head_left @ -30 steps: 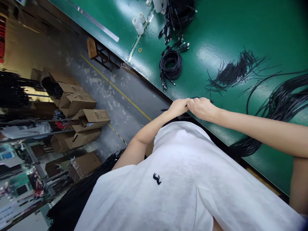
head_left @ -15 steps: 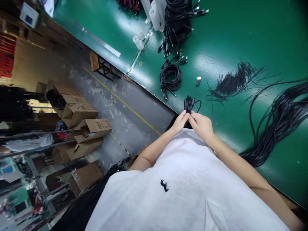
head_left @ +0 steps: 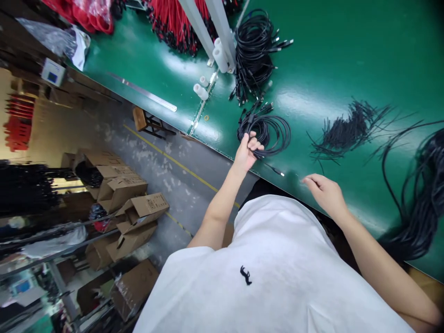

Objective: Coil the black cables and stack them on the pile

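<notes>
My left hand (head_left: 248, 150) is closed around one side of a coiled black cable (head_left: 282, 134), above the near edge of the green table. One plug end (head_left: 277, 171) of black cable hangs toward the table edge. Directly behind the held coil lies a coil of black cables (head_left: 244, 127), partly covered by it. My right hand (head_left: 326, 192) is apart from the cable, over the table's front edge, with fingers curled and thumb against the forefinger; whether anything is pinched there I cannot make out. Beyond it lies a pile of short black ties (head_left: 350, 127).
A larger heap of black cables (head_left: 255, 51) lies at the back, beside white rollers (head_left: 220, 55). Loose long black cables (head_left: 419, 203) lie at the right. A metal ruler (head_left: 149, 95), red cables (head_left: 173, 23) and a rubber band (head_left: 206, 118) are on the left. A stool (head_left: 147, 122) stands below.
Both hands were together on the black cable bundle at the table edge. They have parted: the left took the coil left and forward to the other coil; the right moved right, off the cable.
</notes>
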The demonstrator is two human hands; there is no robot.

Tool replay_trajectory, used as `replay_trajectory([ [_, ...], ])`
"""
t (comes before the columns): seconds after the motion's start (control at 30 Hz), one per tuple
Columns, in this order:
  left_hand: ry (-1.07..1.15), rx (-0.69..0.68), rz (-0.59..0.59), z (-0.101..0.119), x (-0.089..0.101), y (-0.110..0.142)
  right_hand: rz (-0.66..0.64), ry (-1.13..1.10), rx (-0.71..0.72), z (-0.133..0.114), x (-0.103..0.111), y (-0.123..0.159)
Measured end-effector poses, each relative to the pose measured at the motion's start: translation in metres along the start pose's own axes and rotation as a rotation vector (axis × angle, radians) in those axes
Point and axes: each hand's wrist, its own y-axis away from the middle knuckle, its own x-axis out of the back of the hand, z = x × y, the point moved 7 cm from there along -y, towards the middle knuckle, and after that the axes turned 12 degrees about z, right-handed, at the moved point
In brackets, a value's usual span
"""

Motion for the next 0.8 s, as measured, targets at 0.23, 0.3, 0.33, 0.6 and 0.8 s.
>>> replay_trajectory([
  [0.23,-1.275,-0.554,0.240,0.045,0.040,-0.088,-0.152,0.103,-0.072,0.017,-0.068,0.039],
  [0.3,-1.505,-0.668,0.238,0.042,0.043,-0.093,-0.199,0.105,-0.115,0.017,-0.087,0.055],
  [0.33,-1.570,-0.697,0.250,0.040,0.045,-0.095,-0.221,0.092,-0.156,0.019,-0.096,0.063],
  [0.6,-1.619,-0.725,0.172,0.047,0.051,-0.123,-0.092,0.001,-0.769,0.104,-0.121,0.136],
  [0.8,-1.168,-0.965,0.200,0.065,0.061,-0.081,0.228,0.036,-1.203,0.215,-0.051,0.212],
])
